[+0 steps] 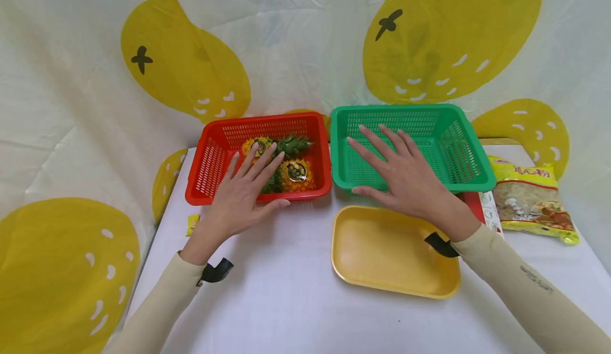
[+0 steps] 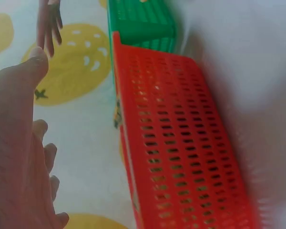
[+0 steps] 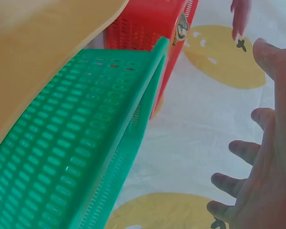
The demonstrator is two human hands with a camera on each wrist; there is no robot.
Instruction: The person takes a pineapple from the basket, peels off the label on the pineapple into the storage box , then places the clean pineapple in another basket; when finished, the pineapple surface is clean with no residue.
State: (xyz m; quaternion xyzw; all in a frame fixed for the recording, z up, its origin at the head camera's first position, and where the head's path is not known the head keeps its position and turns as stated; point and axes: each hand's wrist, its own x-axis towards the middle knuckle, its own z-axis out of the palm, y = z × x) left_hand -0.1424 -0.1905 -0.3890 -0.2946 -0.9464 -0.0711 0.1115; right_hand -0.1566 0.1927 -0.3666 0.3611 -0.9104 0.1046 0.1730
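My left hand (image 1: 245,197) hovers over the front of a red basket (image 1: 197,181), its fingers spread and nothing in them. Inside that basket lie small pineapples (image 1: 297,175) with green leaves and round dark labels, partly hidden by the hand. Over a green basket (image 1: 460,152) my right hand (image 1: 406,176) is held with fingers apart, also holding nothing. In the left wrist view the left hand (image 2: 19,138) is above the red basket's rim and apart from it. The right wrist view shows the right hand (image 3: 257,157) clear of the green basket's rim.
A yellow tray (image 1: 391,253) lies in front of the green basket. At the right is a yellow-and-clear food packet (image 1: 532,200), beside a red-and-white item (image 1: 482,208) partly under the green basket. A small yellow packet (image 1: 192,224) sits left; a patterned curtain (image 1: 296,41) hangs behind.
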